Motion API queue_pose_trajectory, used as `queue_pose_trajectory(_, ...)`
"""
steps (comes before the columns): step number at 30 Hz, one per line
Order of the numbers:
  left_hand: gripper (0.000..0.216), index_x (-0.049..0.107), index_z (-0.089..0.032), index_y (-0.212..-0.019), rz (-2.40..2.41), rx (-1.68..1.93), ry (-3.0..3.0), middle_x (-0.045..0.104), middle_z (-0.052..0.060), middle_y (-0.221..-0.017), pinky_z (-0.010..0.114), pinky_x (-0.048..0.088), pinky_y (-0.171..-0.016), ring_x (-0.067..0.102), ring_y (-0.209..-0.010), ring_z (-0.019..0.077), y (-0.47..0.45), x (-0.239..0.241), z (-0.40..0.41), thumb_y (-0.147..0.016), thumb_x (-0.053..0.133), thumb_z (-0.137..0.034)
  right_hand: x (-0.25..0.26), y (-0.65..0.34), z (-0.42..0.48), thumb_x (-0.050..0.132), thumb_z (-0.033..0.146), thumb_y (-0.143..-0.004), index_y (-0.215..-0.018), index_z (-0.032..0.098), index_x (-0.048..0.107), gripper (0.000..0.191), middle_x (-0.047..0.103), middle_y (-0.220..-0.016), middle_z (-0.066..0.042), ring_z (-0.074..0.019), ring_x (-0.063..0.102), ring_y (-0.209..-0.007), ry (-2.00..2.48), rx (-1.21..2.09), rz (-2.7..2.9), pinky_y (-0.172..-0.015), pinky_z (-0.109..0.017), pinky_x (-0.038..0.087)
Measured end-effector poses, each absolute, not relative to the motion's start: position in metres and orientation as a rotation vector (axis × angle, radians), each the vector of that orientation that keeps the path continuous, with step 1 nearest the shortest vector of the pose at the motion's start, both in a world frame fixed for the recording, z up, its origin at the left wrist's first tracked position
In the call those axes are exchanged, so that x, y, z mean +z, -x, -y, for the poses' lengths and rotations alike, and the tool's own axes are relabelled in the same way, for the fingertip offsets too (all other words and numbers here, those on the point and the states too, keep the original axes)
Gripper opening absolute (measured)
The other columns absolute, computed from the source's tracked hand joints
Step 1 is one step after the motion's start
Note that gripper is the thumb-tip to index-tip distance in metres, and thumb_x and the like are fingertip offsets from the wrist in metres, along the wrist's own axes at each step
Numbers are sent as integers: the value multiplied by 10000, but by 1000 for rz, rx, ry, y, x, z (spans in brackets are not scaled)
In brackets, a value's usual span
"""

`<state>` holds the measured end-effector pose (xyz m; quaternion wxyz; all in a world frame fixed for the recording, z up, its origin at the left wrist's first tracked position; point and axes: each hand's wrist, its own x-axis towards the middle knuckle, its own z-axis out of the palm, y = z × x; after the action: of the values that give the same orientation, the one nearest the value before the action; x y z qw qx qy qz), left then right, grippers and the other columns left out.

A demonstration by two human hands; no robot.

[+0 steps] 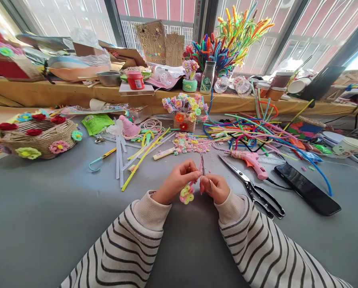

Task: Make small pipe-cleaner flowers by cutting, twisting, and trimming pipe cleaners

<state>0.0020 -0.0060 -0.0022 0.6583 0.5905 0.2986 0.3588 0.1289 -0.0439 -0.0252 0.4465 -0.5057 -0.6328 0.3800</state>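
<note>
A wide grey surface (47, 224) fills the lower view, crowded along its far half with craft supplies. To the right sprawls a loose tangle of many-coloured fuzzy pipe cleaners (251, 130). At the far left sits a round woven twine basket (41, 146) trimmed with small flowers. A flat black phone (307, 194) lies at the right, with black-handled metal scissors (253, 190) just beside it and a pink glue gun (252, 160) near the scissors' tips.

Both arms in striped sleeves meet at the middle. The left hand (179, 182) is closed narrowly, fingertips pinching a small pink-and-yellow pipe-cleaner flower (187, 195), which hangs just above the surface between the two hands. The right hand (216, 188) is curled tight on the flower's thin pink stem (something slim and pale also shows in its fingers, too small to tell).
</note>
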Motion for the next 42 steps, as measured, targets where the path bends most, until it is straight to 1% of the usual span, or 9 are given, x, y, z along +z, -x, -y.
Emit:
queue_pose_trajectory(5,166,379,-151,-564,-693,824,-1357,375,-58,-516,178,281,-497,355,-502,52,-3,-2,5,-660,502,-208,-26,-128,43,413,510,-660,-374,178,373,440,377,-359,34,-61,307,-362,1331,842,1507,-398,-205,271)
queue_pose_trajectory(14,170,385,-150,-561,-709,868,-1350,372,-59,-522,183,298,-519,378,-514,55,-3,-3,6,-654,510,-218,-32,-131,39,336,572,-675,-453,156,488,495,289,-331,56,-60,278,-330,1250,945,1545,-369,-207,240)
queue_pose_trajectory(20,172,372,-154,-567,-694,858,-1337,380,-65,-507,172,295,-486,374,-478,46,-3,-1,7,-665,499,-217,-33,-132,40,308,567,-693,-536,154,500,482,336,-379,49,-65,320,-363,1169,976,1647,-392,-200,265)
queue_pose_trajectory(27,175,382,-146,-559,-734,874,-1370,360,-60,-538,158,291,-491,348,-506,38,-3,-3,5,-658,513,-206,-26,-128,43,439,443,-682,-403,157,424,400,410,-387,29,-58,322,-381,1374,748,1591,-418,-192,281)
queue_pose_trajectory(30,171,403,-145,-563,-752,877,-1359,372,-58,-534,158,303,-499,361,-510,40,-3,-1,6,-657,520,-226,-28,-128,43,447,445,-673,-393,158,423,401,396,-375,34,-56,313,-369,1369,728,1550,-410,-192,274)
queue_pose_trajectory(33,154,455,-137,-580,-760,863,-1347,409,-52,-534,158,317,-503,383,-513,41,-3,1,8,-652,528,-252,-30,-129,42,411,500,-672,-407,160,443,432,335,-356,48,-57,293,-356,1304,789,1518,-391,-196,253)
queue_pose_trajectory(35,150,502,-132,-617,-765,834,-1341,439,-45,-535,157,310,-468,389,-490,39,-3,1,8,-658,520,-275,-30,-131,42,351,543,-685,-433,160,465,472,304,-349,53,-61,290,-351,1221,857,1551,-389,-200,252)
queue_pose_trajectory(38,182,549,-128,-669,-749,810,-1331,477,-37,-529,157,288,-416,384,-436,32,-3,1,9,-679,492,-300,-30,-133,41,279,574,-700,-449,160,477,524,314,-356,46,-68,313,-364,1160,902,1604,-405,-204,266)
queue_pose_trajectory(42,191,566,-130,-689,-724,823,-1262,513,-28,-548,164,327,-454,448,-469,50,-3,1,9,-680,492,-305,-30,-132,41,257,592,-696,-454,161,480,542,317,-359,44,-70,314,-369,1199,877,1592,-412,-206,271)
